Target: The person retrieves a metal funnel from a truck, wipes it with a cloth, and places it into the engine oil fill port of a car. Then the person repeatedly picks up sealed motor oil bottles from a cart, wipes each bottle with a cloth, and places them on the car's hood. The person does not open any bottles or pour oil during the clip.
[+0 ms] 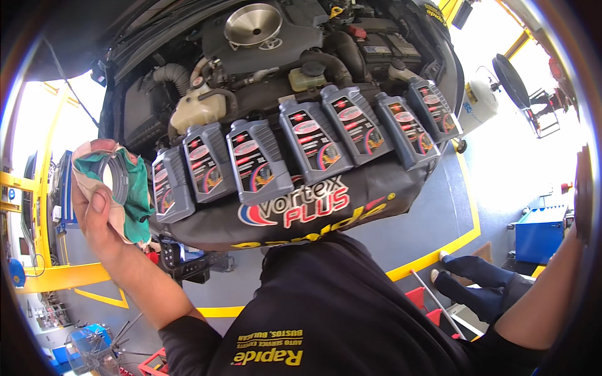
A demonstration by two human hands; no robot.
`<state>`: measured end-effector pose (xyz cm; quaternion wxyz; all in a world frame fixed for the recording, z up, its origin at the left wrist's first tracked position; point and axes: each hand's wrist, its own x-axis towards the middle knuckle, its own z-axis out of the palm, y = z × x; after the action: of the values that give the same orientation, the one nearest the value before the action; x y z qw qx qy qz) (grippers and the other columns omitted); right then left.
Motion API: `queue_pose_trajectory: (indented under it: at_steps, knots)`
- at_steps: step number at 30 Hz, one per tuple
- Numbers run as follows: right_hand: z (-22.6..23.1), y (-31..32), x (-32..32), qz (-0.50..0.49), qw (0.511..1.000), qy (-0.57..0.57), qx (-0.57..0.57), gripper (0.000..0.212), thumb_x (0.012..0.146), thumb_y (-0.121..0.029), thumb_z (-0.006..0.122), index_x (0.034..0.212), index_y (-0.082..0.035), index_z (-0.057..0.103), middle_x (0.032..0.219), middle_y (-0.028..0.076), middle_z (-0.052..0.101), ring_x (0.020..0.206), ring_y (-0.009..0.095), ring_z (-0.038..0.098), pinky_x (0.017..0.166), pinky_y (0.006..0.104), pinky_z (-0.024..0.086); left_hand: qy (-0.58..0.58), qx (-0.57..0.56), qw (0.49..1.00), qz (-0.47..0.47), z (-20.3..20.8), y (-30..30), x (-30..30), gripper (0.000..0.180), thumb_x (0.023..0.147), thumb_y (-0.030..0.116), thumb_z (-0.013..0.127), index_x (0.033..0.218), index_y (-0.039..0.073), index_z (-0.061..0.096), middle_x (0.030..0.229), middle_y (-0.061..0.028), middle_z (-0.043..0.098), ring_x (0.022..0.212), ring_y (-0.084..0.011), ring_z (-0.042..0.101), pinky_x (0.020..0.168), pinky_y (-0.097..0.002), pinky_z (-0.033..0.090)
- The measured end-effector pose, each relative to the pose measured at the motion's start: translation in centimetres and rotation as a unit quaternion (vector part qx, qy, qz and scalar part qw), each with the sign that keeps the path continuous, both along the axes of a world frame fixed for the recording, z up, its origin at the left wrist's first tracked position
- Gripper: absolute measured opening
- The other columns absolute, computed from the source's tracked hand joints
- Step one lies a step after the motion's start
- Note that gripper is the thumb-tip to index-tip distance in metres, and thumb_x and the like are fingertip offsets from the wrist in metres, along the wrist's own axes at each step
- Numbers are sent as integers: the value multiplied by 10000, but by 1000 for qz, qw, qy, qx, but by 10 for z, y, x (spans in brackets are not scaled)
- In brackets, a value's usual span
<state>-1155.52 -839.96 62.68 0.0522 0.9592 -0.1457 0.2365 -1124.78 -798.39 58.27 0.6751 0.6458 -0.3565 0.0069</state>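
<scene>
My left hand (pixel 94 207) is closed on a green and cream cloth (pixel 139 207), with the thumb pressed over its front. A round grey ring-shaped part (pixel 119 178) sits in the cloth; its exact kind is unclear. Closest to that hand, a grey oil bottle (pixel 170 188) leads a row of several similar upright bottles (pixel 258 160) along the car's covered front edge. A metal funnel (pixel 254 26) stands on the engine cover (pixel 276 59). My right forearm (pixel 552 282) reaches up the right rim, where my right hand (pixel 583 194) is dark and its fingers cannot be made out.
A black protective cover (pixel 376 200) drapes the car's front. In the open engine bay are a pale reservoir (pixel 197 106) and a battery (pixel 385 50). A person in dark trousers (pixel 476 288) is at the lower right, near a blue tool cabinet (pixel 540 232). Yellow lift posts (pixel 53 276) stand left.
</scene>
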Motion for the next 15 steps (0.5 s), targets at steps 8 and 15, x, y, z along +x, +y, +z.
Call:
queue_pose_trajectory:
  at_steps: [8, 15]
  knots:
    - [-50, 28, 60, 14, 1000, 5, 1, 664, 875, -384, 639, 1385, 19, 504, 1267, 194, 614, 1161, 277, 591, 1002, 390, 465, -46, -27, 992, 111, 4, 136, 8, 746, 873, 469, 734, 1335, -62, 485, 1133, -178, 636, 1018, -241, 649, 894, -349, 520]
    - [-53, 59, 93, 39, 999, -17, -10, 510, 916, -272, 602, 1332, 18, 542, 1210, 166, 634, 1092, 244, 614, 951, 359, 486, -61, 33, 877, 476, -87, 319, 0, 412, 1022, 327, 550, 1301, 25, 581, 1152, -101, 652, 1018, -198, 649, 868, -329, 543]
